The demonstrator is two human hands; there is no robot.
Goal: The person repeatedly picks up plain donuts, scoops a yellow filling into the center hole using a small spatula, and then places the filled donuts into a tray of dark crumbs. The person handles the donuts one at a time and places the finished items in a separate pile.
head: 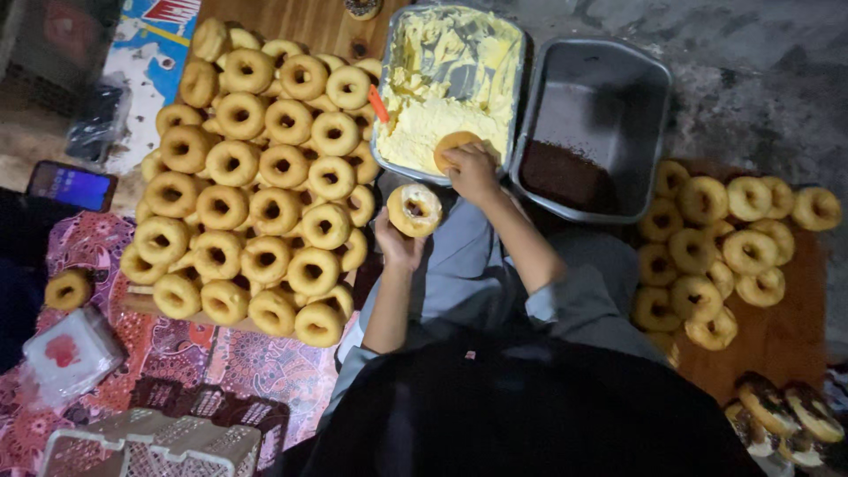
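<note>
Pressing a doughnut half [455, 143] into the buttercream tray [517, 88] with my right hand [473, 172], my left hand [397, 246] grips the creamed half [414, 209]; joining them seems next.

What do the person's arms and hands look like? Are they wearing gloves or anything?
No gloves: both the left hand and the right hand are bare, with no rings or watch that I can see. The forearms are bare too. Grey-blue sleeves are pushed up and bunched near the elbows. Lower down, the clothing looks dark, almost black.
</note>
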